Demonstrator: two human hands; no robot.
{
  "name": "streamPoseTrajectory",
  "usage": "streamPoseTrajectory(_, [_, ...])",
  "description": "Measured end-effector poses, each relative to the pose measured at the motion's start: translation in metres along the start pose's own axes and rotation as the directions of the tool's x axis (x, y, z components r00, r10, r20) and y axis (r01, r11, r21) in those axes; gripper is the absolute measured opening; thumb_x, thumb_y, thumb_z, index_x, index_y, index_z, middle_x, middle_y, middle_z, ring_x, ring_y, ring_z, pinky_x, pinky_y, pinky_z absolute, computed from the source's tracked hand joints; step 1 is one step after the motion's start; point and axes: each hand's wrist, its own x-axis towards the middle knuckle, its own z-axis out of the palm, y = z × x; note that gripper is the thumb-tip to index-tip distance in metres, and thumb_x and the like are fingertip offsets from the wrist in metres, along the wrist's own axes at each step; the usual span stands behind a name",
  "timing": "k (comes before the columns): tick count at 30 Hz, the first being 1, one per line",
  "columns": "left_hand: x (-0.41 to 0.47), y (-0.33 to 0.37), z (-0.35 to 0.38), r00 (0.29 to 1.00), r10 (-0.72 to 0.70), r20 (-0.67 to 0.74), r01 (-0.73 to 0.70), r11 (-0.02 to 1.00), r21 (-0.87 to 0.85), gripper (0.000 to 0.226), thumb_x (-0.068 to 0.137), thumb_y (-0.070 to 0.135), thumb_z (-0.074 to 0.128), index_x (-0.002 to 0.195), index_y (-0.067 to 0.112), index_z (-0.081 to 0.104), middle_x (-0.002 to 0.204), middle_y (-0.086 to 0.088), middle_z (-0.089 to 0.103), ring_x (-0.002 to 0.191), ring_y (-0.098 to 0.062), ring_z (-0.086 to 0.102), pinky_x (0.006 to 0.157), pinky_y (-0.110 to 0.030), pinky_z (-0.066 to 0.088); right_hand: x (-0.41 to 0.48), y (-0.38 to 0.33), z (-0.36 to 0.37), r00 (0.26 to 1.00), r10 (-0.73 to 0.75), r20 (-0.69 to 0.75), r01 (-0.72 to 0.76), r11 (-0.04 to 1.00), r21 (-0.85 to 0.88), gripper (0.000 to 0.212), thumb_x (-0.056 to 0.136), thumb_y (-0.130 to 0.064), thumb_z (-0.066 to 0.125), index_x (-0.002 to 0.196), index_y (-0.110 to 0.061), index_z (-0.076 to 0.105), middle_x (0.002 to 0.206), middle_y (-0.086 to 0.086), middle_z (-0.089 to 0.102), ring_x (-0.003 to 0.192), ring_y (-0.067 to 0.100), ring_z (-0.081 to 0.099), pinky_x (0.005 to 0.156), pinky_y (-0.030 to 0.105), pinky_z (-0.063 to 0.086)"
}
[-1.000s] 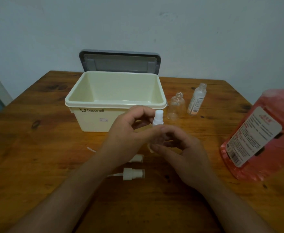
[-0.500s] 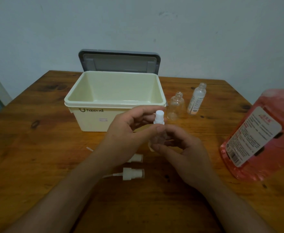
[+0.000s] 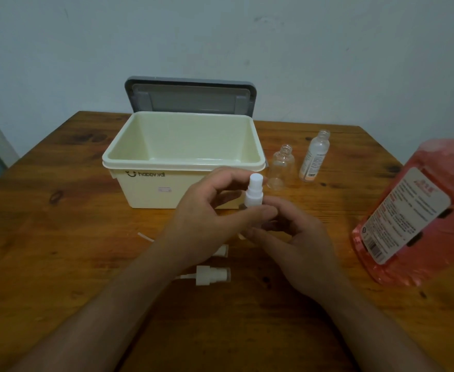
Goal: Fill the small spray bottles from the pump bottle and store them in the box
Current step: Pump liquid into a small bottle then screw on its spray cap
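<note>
In front of the cream box (image 3: 145,191), both hands hold a small clear spray bottle whose white spray head (image 3: 254,193) stands upright. My left hand (image 3: 212,210) pinches the spray head between thumb and fingers. My right hand (image 3: 295,240) curls round the bottle's body, which is mostly hidden. The box is open, and no bottle shows inside it. Two uncapped small bottles stand right of the box: a round clear bottle (image 3: 280,167) and a taller labelled bottle (image 3: 314,157). A big red refill bottle (image 3: 419,210) lies at the right.
Two loose white spray heads lie on the wooden table (image 3: 59,251) near my left wrist, one spray head (image 3: 212,275) in full view and the other spray head (image 3: 221,251) half hidden. The grey lid (image 3: 191,96) leans upright behind the box against the wall.
The bottle in my hands has risen slightly and the white spray head shows more clearly. My left fingers have shifted a little on the head. Everything else stays put.
</note>
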Motion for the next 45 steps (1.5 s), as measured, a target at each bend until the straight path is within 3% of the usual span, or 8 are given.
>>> streamPoseTrajectory(7, [0.001,-0.002,-0.003,1.0,0.004,-0.029,-0.004,1.0,-0.004,0.033,0.081,0.019,0.071,0.113,0.023,0.065,0.101,0.006,0.072,0.098,-0.009,0.068,0.087,-0.028,0.056,0.0,0.001,-0.001,1.0,-0.006,-0.015,0.006,1.0,-0.004,0.038,0.083,-0.008,0.074,0.117,-0.023,0.064,0.101,-0.018,0.071,0.096,-0.003,0.065,0.079,0.009,0.049])
streamPoseTrajectory(13, [0.001,-0.001,0.0,0.998,-0.008,-0.062,0.007,1.0,-0.013,0.038,0.071,0.031,0.072,0.109,0.026,0.064,0.096,0.005,0.074,0.095,-0.008,0.069,0.085,-0.029,0.056,0.0,0.001,0.0,1.0,-0.013,0.0,0.013,0.999,-0.032,0.034,0.083,-0.011,0.074,0.114,-0.022,0.065,0.103,-0.019,0.069,0.098,-0.003,0.065,0.08,0.01,0.05])
streamPoseTrajectory(18, [0.002,-0.001,-0.002,0.999,-0.026,-0.034,0.024,0.998,-0.063,0.039,0.072,0.025,0.071,0.11,0.019,0.065,0.096,0.005,0.075,0.091,-0.007,0.07,0.079,-0.021,0.056,0.0,0.003,0.0,1.0,0.004,0.008,-0.003,1.0,-0.026,0.035,0.082,-0.011,0.075,0.115,-0.018,0.067,0.1,-0.015,0.071,0.096,0.002,0.066,0.079,0.015,0.053])
streamPoseTrajectory(24, [-0.002,0.0,-0.002,0.957,0.144,-0.252,-0.149,0.989,-0.003,0.032,0.085,0.03,0.062,0.116,0.022,0.06,0.103,0.006,0.068,0.099,-0.01,0.065,0.081,-0.02,0.053,0.001,0.003,0.0,0.999,0.024,-0.037,-0.026,0.998,-0.05,0.04,0.082,-0.024,0.074,0.119,-0.034,0.062,0.108,-0.023,0.068,0.101,-0.003,0.062,0.081,0.012,0.049])
streamPoseTrajectory(28, [-0.003,0.003,-0.005,0.874,0.284,-0.393,-0.274,0.958,0.084,0.02,0.091,0.027,0.052,0.108,0.022,0.061,0.094,-0.001,0.066,0.09,-0.025,0.064,0.082,-0.044,0.056,0.003,0.005,-0.003,0.995,0.05,-0.083,-0.064,0.983,-0.173,0.039,0.081,-0.028,0.075,0.112,-0.045,0.06,0.1,-0.029,0.057,0.091,0.001,0.054,0.071,0.013,0.044])
streamPoseTrajectory(32, [-0.003,0.002,-0.005,0.838,0.364,-0.407,-0.342,0.931,0.129,0.017,0.093,0.023,0.05,0.107,0.019,0.06,0.09,-0.006,0.066,0.084,-0.023,0.064,0.078,-0.047,0.056,0.009,0.004,-0.002,0.99,0.11,-0.094,-0.126,0.975,-0.183,0.035,0.079,-0.03,0.076,0.1,-0.051,0.057,0.094,-0.028,0.056,0.084,0.0,0.055,0.067,0.014,0.047])
streamPoseTrajectory(37, [-0.003,0.003,-0.005,0.821,0.4,-0.408,-0.378,0.916,0.136,0.019,0.093,0.019,0.049,0.109,0.012,0.058,0.09,-0.004,0.065,0.08,-0.019,0.064,0.073,-0.043,0.057,0.016,0.003,0.002,0.978,0.191,-0.08,-0.203,0.956,-0.211,0.029,0.08,-0.033,0.075,0.103,-0.039,0.059,0.096,-0.016,0.064,0.086,-0.005,0.059,0.068,0.015,0.05])
streamPoseTrajectory(45, [-0.003,0.001,-0.003,0.819,0.438,-0.371,-0.4,0.899,0.176,0.02,0.093,0.014,0.05,0.11,0.009,0.058,0.09,-0.005,0.066,0.079,-0.021,0.064,0.07,-0.042,0.056,0.018,0.006,0.012,0.985,0.165,-0.048,-0.171,0.907,-0.386,0.03,0.082,-0.038,0.072,0.109,-0.038,0.059,0.095,-0.021,0.058,0.083,-0.004,0.055,0.066,0.012,0.044])
